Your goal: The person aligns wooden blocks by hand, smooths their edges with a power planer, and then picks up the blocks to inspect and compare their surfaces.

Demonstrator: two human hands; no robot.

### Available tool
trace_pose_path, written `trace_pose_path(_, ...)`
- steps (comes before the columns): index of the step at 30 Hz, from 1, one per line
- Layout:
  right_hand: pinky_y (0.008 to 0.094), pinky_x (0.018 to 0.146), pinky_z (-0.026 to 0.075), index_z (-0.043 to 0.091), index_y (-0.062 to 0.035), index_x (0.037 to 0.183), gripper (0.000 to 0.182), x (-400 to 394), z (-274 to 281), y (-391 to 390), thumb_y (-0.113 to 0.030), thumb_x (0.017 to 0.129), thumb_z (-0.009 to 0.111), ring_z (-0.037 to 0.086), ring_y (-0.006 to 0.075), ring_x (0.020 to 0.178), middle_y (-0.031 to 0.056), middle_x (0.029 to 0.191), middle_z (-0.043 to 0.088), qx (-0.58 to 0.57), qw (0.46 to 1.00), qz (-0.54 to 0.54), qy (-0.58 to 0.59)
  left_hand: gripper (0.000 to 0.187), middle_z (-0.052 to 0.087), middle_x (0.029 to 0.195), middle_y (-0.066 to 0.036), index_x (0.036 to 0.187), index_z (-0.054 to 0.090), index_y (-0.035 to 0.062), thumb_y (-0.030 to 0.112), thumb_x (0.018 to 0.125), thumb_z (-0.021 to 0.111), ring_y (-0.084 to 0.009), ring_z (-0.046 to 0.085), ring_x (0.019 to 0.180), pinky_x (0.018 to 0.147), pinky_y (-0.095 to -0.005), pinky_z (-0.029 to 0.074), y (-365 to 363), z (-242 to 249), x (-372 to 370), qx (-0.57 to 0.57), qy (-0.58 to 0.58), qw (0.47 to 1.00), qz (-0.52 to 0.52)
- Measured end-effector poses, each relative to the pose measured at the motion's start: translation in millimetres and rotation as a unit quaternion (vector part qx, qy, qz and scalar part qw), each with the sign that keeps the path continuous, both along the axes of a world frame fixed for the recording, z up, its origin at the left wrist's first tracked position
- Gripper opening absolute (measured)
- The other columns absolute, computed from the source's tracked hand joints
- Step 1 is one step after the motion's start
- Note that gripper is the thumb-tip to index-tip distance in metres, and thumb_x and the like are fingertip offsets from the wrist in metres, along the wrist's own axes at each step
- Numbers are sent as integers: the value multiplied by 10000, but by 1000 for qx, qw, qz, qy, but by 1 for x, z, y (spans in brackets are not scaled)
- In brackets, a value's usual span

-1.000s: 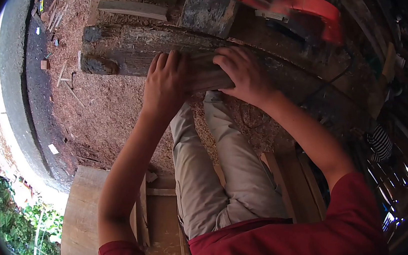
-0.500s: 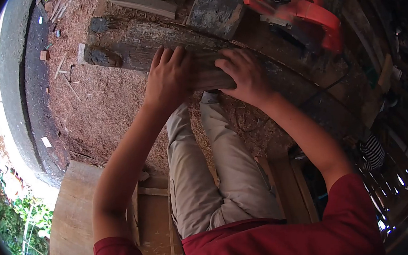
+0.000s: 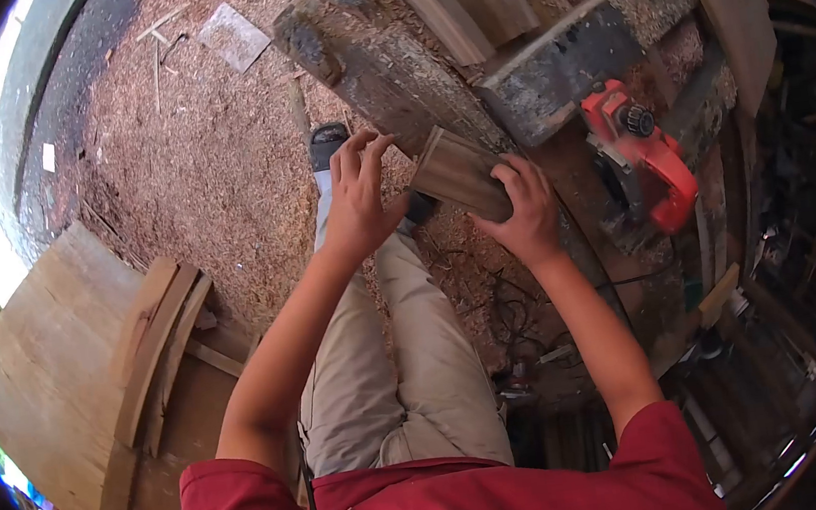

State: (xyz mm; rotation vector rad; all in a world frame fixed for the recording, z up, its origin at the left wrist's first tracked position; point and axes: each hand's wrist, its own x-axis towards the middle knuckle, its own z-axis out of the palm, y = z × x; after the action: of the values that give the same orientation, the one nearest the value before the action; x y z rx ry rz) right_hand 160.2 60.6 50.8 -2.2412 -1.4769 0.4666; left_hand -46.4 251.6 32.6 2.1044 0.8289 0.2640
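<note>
A short brown wooden board (image 3: pixel 460 177) is tilted above my legs, in front of the long rough beam (image 3: pixel 389 86). My right hand (image 3: pixel 527 209) grips its right end, thumb on the near side and fingers over the far side. Just left of the board, my left hand (image 3: pixel 361 195) is raised with its fingers apart and nothing in it. A red power planer (image 3: pixel 643 153) rests on the bench to the right of my right hand.
Wood shavings (image 3: pixel 207 167) cover the ground. More boards (image 3: pixel 470 1) lie beyond the beam. Curved wooden pieces (image 3: pixel 152 345) and a large panel (image 3: pixel 53 366) stand at the lower left. A dark cable (image 3: pixel 637 277) runs below the planer.
My left hand has let go of the board and moved off its left end. The board, still in my right hand, has tilted up away from the beam. The view has shifted.
</note>
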Motion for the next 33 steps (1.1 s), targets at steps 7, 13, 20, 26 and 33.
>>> trace_pose_path(7,556,1058,488,583,-130,1284,732,-4,-1,2,-216,668,969,589,440,1263,173,1391,608,-13,1000,18,-22,479,669,1219,-114,1367,534,3,110,959,763,-173,669,1078,943,-347,550,-57,-15,4,-489,-127,841,196)
trace_pose_path(13,542,1039,491,585,-117,1276,745,-5,-4,3,-237,653,975,609,434,1239,188,1350,631,-1,998,36,-54,492,719,1095,-119,1277,570,-42,170,916,828,-145,706,926,836,-313,583,-72,-29,18,-508,-165,803,265)
trace_pose_path(20,574,1071,453,537,-102,1321,782,-11,-5,5,-247,679,959,566,454,1277,239,1376,592,-20,998,28,-61,409,737,983,-98,1177,618,-56,140,888,830,-127,705,877,802,-296,585,-66,-25,28,-501,-153,798,297)
trace_pose_path(26,606,1089,431,500,-96,1429,865,-23,-2,2,-265,710,950,492,468,1335,252,1481,479,23,994,3,-111,409,713,942,-83,1174,610,-66,122,880,822,-107,670,815,715,-280,559,-64,-10,41,-510,-140,784,326)
trace_pose_path(33,555,1075,463,570,-52,1470,894,-23,7,-5,-162,661,933,528,403,1249,180,1355,521,-8,997,-44,-67,452,665,926,-62,1192,577,-45,161,880,831,-102,613,777,645,-264,489,-35,18,67,-511,-53,794,327)
